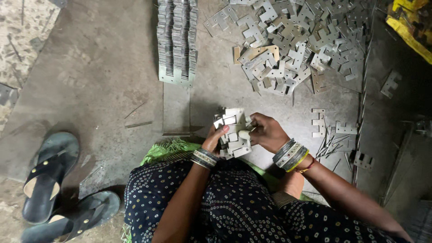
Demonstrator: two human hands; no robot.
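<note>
Both hands hold one bundle of flat notched metal plates [233,132] just above my lap. My left hand [213,140] grips the bundle from its left side, thumb on top. My right hand [265,132] clasps its right side, fingers curled over the edges. Bangles ring both wrists. A loose heap of the same stamped plates [292,45] lies on the floor ahead to the right. A neat row of stacked plates [177,40] stands on edge ahead to the left.
A few single plates [335,128] and thin metal slivers lie right of my hands. A flat metal sheet [176,110] rests below the stacked row. Two dark sandals [49,177] sit at the lower left. A yellow sack [411,22] is at the top right.
</note>
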